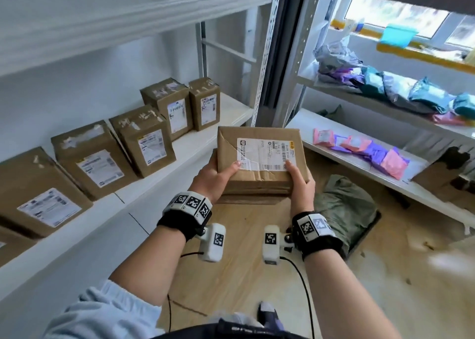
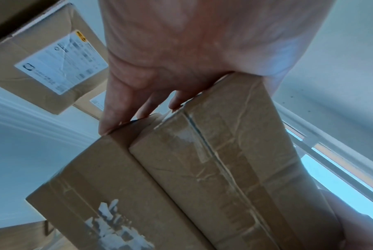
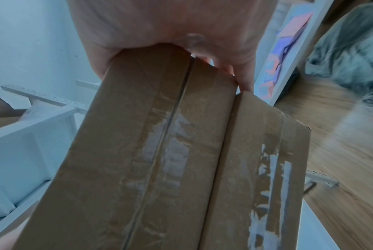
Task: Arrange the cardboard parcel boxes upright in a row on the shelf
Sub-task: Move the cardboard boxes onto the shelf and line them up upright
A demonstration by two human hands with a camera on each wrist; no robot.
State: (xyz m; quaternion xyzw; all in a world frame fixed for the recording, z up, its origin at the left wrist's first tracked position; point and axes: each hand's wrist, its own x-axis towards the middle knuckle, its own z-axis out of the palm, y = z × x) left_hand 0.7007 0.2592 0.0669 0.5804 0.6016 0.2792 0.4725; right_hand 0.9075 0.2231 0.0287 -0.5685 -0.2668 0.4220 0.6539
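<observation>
Fingers of the left hand and right hand curl round two stacked parcel boxes, gripping both ends, beside the shelf of upright boxes

Both arms reach out in front of the body, side by side. The left hand grips the left side of the box stack — thumb on top, fingers curled under. The right hand grips the right side the same way. Each wrist wears a black band with a small white camera — both hang under the wrists.
</observation>
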